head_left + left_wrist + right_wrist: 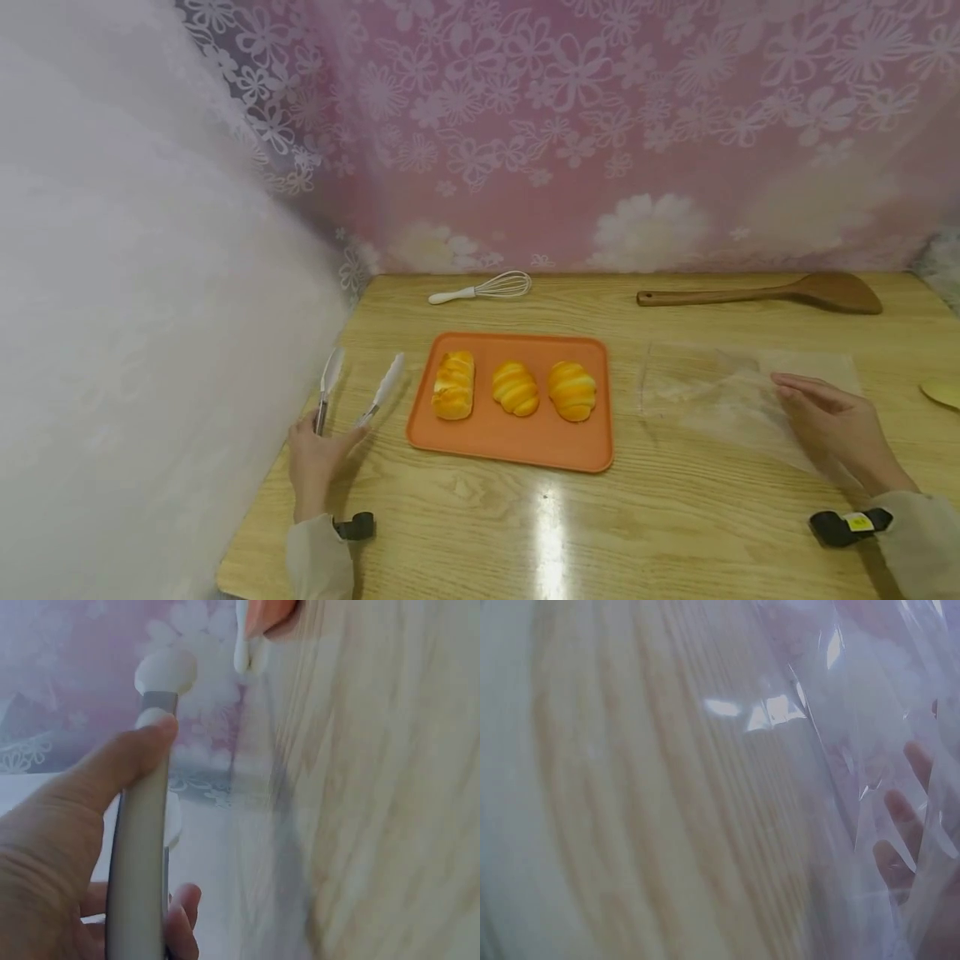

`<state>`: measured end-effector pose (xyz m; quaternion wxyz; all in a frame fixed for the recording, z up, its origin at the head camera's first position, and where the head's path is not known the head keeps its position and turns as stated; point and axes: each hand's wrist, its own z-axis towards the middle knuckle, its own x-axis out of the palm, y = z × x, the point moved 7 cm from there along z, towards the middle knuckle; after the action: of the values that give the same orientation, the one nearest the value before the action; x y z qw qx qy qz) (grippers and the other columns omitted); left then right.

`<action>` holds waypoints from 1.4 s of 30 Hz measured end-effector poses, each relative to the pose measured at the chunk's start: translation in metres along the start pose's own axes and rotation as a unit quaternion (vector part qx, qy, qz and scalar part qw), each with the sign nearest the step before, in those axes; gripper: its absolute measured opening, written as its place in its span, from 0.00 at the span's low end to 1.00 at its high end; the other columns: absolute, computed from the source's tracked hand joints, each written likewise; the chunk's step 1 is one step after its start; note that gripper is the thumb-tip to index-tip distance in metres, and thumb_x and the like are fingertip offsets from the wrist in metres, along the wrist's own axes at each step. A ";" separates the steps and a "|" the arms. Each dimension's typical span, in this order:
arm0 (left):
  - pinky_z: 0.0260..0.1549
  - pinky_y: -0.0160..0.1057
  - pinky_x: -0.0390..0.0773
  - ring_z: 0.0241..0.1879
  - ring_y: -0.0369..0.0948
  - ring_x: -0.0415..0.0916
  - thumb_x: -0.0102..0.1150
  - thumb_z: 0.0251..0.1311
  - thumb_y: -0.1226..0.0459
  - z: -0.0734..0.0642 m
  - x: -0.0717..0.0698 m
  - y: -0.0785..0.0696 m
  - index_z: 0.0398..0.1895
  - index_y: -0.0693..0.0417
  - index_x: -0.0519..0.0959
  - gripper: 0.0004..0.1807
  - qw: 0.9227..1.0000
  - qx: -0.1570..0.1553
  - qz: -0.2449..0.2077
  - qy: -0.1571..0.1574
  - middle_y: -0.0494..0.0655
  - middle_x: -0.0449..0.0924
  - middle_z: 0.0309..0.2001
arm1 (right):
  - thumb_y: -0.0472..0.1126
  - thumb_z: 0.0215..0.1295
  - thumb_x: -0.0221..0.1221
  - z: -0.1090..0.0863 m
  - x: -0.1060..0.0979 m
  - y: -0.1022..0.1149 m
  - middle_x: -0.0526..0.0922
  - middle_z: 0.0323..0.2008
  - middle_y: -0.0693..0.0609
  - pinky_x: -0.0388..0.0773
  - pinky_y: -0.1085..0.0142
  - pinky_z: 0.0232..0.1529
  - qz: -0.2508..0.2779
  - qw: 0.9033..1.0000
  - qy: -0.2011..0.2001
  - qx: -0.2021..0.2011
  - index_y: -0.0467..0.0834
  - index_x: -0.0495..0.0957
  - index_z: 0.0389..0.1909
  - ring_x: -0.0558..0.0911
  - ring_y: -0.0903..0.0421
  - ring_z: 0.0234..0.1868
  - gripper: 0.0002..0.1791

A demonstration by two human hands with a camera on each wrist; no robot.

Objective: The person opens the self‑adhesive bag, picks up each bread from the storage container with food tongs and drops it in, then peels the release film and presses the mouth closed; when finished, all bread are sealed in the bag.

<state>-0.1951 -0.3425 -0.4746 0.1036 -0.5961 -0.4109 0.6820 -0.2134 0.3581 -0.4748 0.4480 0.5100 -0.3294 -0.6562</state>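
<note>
My left hand (318,462) grips a pair of tongs (322,400) by its handles at the left of the table, its arms spread apart. In the left wrist view, the thumb lies along one pale handle (142,855), with the other fingers curled behind. My right hand (836,425) holds a clear plastic bag (697,396) at its right part. Its fingers (904,817) show through the film in the right wrist view. Between the hands, an orange tray (510,446) carries a long bread roll (453,386) and two croissant-shaped breads (514,388).
A white-handled whisk (480,288) lies behind the tray. Further right along the back edge is a wooden spatula (772,293). A yellowish utensil (941,392) shows at the right edge. A white sheet (150,333) hangs on the left, and a pink flowered cloth (562,150) hangs behind the table.
</note>
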 end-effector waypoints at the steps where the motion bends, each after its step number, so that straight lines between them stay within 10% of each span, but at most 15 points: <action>1: 0.58 0.66 0.67 0.60 0.64 0.61 0.72 0.48 0.43 -0.003 0.000 -0.002 0.73 0.68 0.54 0.58 1.000 0.008 -0.002 0.002 0.71 0.57 0.64 | 0.29 0.71 0.52 0.000 0.000 0.000 0.79 0.55 0.75 0.68 0.89 0.49 -0.001 1.000 0.001 0.000 0.36 0.75 0.61 0.72 0.83 0.56 0.19; 8: 0.50 0.56 0.78 0.52 0.60 0.77 0.73 0.49 0.48 -0.026 0.003 -0.012 0.74 0.63 0.53 0.56 0.998 0.041 -0.044 0.035 0.70 0.71 0.59 | 0.30 0.71 0.52 0.000 0.002 0.002 0.79 0.54 0.77 0.69 0.89 0.48 -0.009 1.000 0.001 0.002 0.33 0.75 0.60 0.73 0.84 0.55 0.18; 17: 0.45 0.46 0.79 0.50 0.52 0.74 0.78 0.44 0.51 -0.050 0.015 -0.017 0.73 0.64 0.55 0.57 0.995 0.047 -0.065 0.062 0.65 0.71 0.60 | 0.29 0.71 0.52 0.000 0.003 0.001 0.78 0.53 0.79 0.68 0.90 0.49 -0.012 1.000 0.000 -0.011 0.31 0.75 0.58 0.72 0.84 0.55 0.17; 25: 0.26 0.33 0.72 0.29 0.38 0.70 0.80 0.40 0.51 -0.069 0.029 -0.018 0.69 0.62 0.62 0.54 0.993 0.057 -0.029 0.096 0.62 0.74 0.50 | 0.29 0.70 0.53 0.001 0.003 0.002 0.79 0.53 0.78 0.68 0.89 0.49 -0.011 1.000 -0.006 -0.019 0.30 0.76 0.57 0.72 0.83 0.56 0.16; 42: 0.24 0.36 0.71 0.25 0.38 0.71 0.77 0.43 0.51 -0.060 0.035 -0.019 0.68 0.58 0.66 0.49 0.995 0.055 0.004 0.077 0.60 0.76 0.51 | 0.26 0.69 0.53 0.001 0.002 -0.002 0.80 0.53 0.76 0.68 0.89 0.49 0.003 1.000 -0.013 -0.018 0.32 0.78 0.56 0.73 0.82 0.56 0.16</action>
<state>-0.1573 -0.2821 -0.4838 0.1651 -0.6418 -0.3611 0.6561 -0.2147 0.3565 -0.4768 0.4548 0.4925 -0.3252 -0.6669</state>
